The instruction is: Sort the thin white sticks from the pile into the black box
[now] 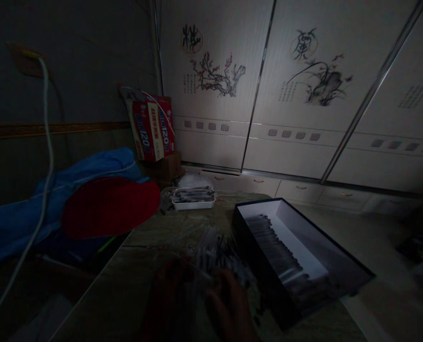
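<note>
The scene is very dark. My left hand (168, 294) and my right hand (229, 304) lie low on the table (143, 237), at a loose pile of thin pen-like sticks (214, 251). Both hands seem curled around some of the sticks, but the darkness hides the fingers. To the right lies a long black box (339, 266) with a white inside, holding a row of the same dark sticks (275, 247). A small white tray (193, 203) with more sticks sits farther back.
A red round cushion (108, 206) and blue cloth (26, 213) lie at the left. A red carton (150, 128) stands on a brown box by the wall. A white cable (47, 142) hangs down at the left. White painted wardrobe doors (296, 95) fill the back.
</note>
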`<state>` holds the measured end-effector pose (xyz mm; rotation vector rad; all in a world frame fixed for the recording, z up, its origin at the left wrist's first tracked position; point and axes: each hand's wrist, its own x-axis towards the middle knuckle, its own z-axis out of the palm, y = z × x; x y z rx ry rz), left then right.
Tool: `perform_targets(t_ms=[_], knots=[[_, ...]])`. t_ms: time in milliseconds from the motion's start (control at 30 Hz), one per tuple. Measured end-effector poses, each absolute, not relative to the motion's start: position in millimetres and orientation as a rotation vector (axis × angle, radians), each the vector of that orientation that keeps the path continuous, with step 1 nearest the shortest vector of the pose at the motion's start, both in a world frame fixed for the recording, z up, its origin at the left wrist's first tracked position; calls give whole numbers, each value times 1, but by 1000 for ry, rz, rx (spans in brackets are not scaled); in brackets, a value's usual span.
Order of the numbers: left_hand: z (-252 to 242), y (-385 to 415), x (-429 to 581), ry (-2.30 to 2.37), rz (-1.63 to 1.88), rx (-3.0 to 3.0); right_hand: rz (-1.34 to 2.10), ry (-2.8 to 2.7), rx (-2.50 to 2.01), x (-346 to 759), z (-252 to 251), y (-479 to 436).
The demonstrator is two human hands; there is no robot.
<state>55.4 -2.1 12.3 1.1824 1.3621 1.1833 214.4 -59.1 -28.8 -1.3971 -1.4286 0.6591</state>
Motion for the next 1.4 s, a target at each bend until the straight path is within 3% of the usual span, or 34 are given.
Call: perform_targets(t_ms=[367,533,833,1400], knots=[[19,-4,57,1392,1164,1172,663,-1447,-1383,216,-36,-57],[18,-4,58,1392,1178,1159,450,-1342,-1421,217,-57,-58],[7,0,54,1422,1140,1185,570,-1433,-1370,219,-29,-58],[17,-6,55,1398,1162,1174,658,-1384,-1377,214,-38,-58]])
